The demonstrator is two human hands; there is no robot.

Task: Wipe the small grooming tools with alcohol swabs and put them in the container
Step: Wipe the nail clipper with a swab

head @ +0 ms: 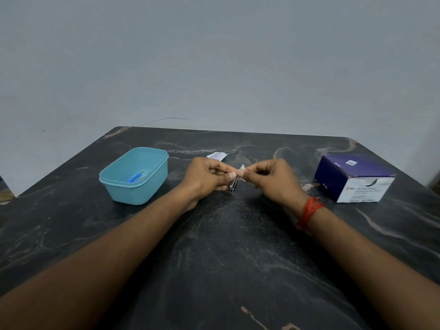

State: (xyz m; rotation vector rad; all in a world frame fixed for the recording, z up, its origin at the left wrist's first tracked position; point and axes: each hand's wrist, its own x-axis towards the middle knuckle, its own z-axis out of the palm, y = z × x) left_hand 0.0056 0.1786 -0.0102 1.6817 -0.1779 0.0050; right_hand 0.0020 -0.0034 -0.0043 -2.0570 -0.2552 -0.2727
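Above the middle of the dark marble table, my left hand grips a small metal nail clipper, whose lower end pokes out below the fingers. My right hand pinches a white alcohol swab against the clipper's upper end. To the left stands a light blue plastic container, open, with a blue-handled tool lying inside it.
A purple and white box of alcohol swabs sits at the right. A torn swab wrapper lies behind my hands. The table's far edge meets a grey wall. A red thread band circles my right wrist.
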